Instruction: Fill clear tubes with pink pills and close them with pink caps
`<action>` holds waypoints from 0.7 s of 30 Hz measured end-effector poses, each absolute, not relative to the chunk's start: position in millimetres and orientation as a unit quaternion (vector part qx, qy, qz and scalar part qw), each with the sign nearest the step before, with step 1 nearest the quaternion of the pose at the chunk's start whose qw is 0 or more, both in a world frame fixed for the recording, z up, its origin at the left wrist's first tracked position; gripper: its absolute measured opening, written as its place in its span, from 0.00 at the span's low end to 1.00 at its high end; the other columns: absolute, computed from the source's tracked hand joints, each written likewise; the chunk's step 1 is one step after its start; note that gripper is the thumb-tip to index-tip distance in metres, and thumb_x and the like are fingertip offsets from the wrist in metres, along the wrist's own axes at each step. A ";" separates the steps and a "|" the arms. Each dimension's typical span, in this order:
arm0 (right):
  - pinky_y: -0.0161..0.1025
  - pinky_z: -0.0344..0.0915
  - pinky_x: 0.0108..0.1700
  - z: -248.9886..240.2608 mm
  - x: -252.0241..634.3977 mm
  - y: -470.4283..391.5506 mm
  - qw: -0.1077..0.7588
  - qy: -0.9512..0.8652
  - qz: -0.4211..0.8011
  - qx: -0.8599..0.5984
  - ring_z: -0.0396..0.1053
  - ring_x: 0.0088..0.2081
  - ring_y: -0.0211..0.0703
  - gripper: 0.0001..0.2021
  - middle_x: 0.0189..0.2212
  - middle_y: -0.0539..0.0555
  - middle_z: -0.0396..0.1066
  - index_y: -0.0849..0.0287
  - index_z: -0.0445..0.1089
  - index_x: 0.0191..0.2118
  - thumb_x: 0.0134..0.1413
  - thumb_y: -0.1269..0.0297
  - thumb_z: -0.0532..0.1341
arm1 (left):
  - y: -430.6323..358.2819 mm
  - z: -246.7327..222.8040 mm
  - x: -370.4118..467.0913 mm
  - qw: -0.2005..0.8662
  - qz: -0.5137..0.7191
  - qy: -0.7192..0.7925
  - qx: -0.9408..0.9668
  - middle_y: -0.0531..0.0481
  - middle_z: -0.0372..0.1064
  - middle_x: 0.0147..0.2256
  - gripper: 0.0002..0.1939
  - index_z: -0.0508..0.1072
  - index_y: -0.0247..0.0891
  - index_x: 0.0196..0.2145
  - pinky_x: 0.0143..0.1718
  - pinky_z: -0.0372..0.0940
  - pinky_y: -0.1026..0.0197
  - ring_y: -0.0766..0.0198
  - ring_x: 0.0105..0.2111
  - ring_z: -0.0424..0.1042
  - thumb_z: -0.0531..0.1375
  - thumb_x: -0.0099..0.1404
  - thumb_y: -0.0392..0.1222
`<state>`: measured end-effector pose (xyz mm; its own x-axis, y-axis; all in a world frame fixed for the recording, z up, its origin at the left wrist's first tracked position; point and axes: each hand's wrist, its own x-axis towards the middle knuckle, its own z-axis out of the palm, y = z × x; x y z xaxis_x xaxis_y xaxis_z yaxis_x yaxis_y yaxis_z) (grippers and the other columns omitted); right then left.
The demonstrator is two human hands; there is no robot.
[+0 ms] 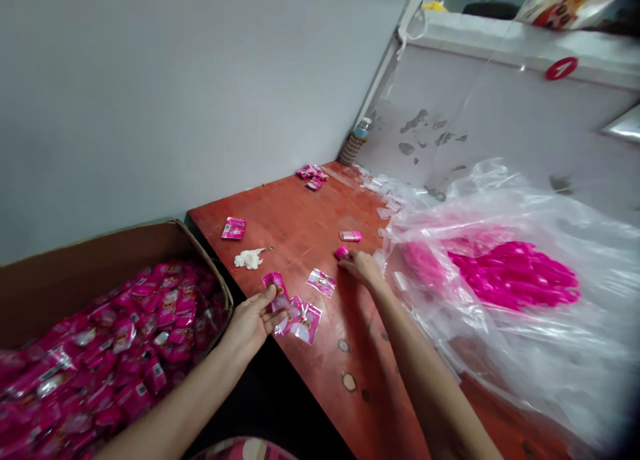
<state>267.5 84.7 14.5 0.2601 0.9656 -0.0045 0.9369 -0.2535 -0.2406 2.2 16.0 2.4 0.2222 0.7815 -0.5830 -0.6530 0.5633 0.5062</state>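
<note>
My left hand [257,317] pinches a small pink printed plastic packet [276,287] above the near edge of the table. Just under and beside it lie several flat pink packets [306,323], and another packet [321,283] rests a little farther right. My right hand [363,268] reaches over the table with its fingers closed on a small pink-ended item [341,253], partly covered by the fingers. Beyond that hand a similar small pink and clear item [350,236] lies on its side on the tabletop.
A cardboard box [205,250] full of filled pink packets [125,333] stands at left. On the red table [280,207] are white crumpled scraps [249,259], a lone packet [233,228], packets near the wall and a bottle [356,142]. A clear bag [540,353] holds bright pink pieces [515,273].
</note>
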 end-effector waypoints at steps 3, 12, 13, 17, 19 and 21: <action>0.36 0.57 0.27 14.6 242.4 42.0 0.194 -0.606 0.149 -0.757 0.66 0.27 0.44 0.14 0.24 0.55 0.68 0.61 0.65 0.29 0.50 0.54 0.53 | 19.7 1.2 9.8 0.777 0.479 0.407 0.026 0.50 0.71 0.22 0.04 0.69 0.32 0.28 0.26 0.70 0.62 0.64 0.22 0.72 0.61 0.53 0.33; 0.32 0.59 0.21 11.8 139.5 -72.9 0.398 -0.499 0.420 -0.646 0.63 0.20 0.37 0.14 0.19 0.48 0.64 0.59 0.62 0.34 0.53 0.52 0.51 | 12.5 1.5 38.3 0.800 0.478 0.362 0.010 0.48 0.71 0.25 0.07 0.69 0.32 0.29 0.22 0.69 0.65 0.64 0.23 0.72 0.63 0.52 0.35; 0.33 0.59 0.22 10.6 140.5 -75.4 0.378 -0.515 0.373 -0.672 0.63 0.20 0.38 0.15 0.19 0.49 0.65 0.59 0.63 0.36 0.53 0.52 0.50 | 10.9 3.6 39.1 0.801 0.478 0.361 0.012 0.48 0.71 0.25 0.06 0.69 0.32 0.29 0.22 0.68 0.65 0.64 0.22 0.72 0.62 0.52 0.34; 0.36 0.56 0.26 5.2 172.0 -82.3 0.206 -0.548 0.061 -0.808 0.65 0.27 0.43 0.15 0.31 0.55 0.69 0.53 0.64 0.44 0.55 0.55 0.49 | 9.3 9.0 35.4 0.788 0.487 0.376 0.007 0.49 0.71 0.26 0.05 0.69 0.33 0.28 0.29 0.70 0.60 0.63 0.25 0.73 0.62 0.53 0.34; 0.38 0.56 0.29 0.7 191.5 -86.8 0.109 -0.554 -0.036 -0.825 0.65 0.32 0.47 0.15 0.36 0.57 0.67 0.52 0.63 0.47 0.56 0.57 0.49 | 9.4 8.5 33.8 0.784 0.489 0.383 0.009 0.49 0.71 0.26 0.05 0.69 0.33 0.29 0.31 0.70 0.58 0.62 0.26 0.73 0.62 0.53 0.34; 0.39 0.57 0.31 -4.3 205.4 -90.4 0.049 -0.584 -0.058 -0.808 0.64 0.37 0.49 0.16 0.38 0.59 0.66 0.54 0.61 0.48 0.56 0.60 0.49 | 8.1 6.0 35.5 0.787 0.483 0.384 0.010 0.48 0.71 0.26 0.06 0.70 0.33 0.30 0.32 0.70 0.58 0.62 0.26 0.73 0.62 0.52 0.35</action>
<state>205.4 -90.4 -4.3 0.3109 0.9382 0.1519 0.9497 -0.3129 -0.0112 35.5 8.1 6.0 0.2388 0.7685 -0.5936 -0.7526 0.5327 0.3870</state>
